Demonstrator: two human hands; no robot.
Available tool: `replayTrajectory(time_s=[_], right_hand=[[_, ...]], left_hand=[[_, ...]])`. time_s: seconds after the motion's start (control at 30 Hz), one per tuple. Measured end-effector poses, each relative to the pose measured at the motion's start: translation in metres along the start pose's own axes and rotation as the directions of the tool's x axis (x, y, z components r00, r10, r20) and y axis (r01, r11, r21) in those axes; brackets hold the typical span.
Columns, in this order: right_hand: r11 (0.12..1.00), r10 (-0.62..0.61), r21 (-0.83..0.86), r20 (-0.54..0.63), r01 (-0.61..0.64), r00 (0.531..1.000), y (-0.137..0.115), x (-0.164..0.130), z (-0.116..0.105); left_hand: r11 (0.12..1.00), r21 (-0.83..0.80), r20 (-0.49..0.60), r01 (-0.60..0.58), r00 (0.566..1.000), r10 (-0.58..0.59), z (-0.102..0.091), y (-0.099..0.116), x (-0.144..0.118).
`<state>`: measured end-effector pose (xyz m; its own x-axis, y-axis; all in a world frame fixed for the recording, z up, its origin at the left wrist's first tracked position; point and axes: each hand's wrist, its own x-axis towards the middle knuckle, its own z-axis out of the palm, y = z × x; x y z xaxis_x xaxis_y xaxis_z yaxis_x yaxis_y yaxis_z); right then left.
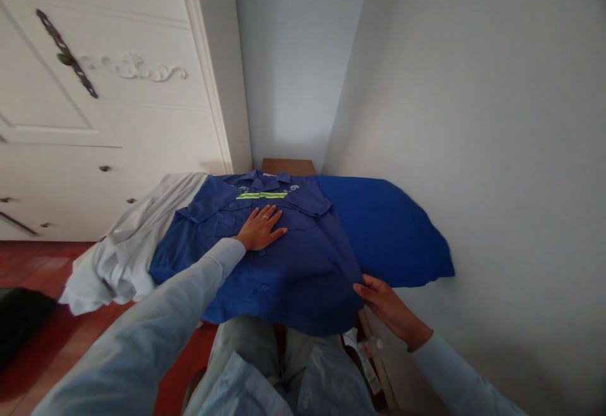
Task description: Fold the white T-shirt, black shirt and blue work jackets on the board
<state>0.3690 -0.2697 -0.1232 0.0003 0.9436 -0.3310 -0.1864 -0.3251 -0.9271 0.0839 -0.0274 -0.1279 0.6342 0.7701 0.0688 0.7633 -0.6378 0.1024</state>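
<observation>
A dark blue work shirt point(303, 258) with a yellow-green reflective strip across the chest lies spread over a blue ironing board point(392, 226). My left hand point(260, 226) rests flat on the shirt's front, fingers spread, a ring on one of them. At the lower right, my right hand point(383, 302) pinches the edge of the shirt's hem between thumb and fingers. The collar lies at the far side, and the hem hangs over the near edge above my lap.
White crumpled cloth point(127, 245) drapes over the board's left end. A white cabinet point(156, 119) stands at the left, and a pale wall point(497, 151) rises close on the right. A brown wooden piece point(288, 166) shows behind the board. A dark object point(21, 321) lies on the red floor.
</observation>
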Motion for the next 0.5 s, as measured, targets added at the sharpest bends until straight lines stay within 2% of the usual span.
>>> replayTrajectory(time_s=[0.1,0.33,0.5], right_hand=[[0.998,-0.033,0.06,-0.039,0.035,0.999,-0.001,-0.005,-0.005],[0.989,0.025,0.148,-0.069,-0.015,0.997,0.014,-0.011,-0.007],[0.993,0.048,0.11,0.035,-0.051,0.998,0.041,-0.015,-0.001]], left_hand=[[1.0,-0.006,-0.01,-0.002,1.0,0.002,0.0,0.0,0.0],[1.0,-0.019,-0.001,-0.005,1.0,0.005,0.0,0.0,0.001],[0.999,-0.035,-0.011,0.0,1.0,-0.001,0.0,0.0,0.001]])
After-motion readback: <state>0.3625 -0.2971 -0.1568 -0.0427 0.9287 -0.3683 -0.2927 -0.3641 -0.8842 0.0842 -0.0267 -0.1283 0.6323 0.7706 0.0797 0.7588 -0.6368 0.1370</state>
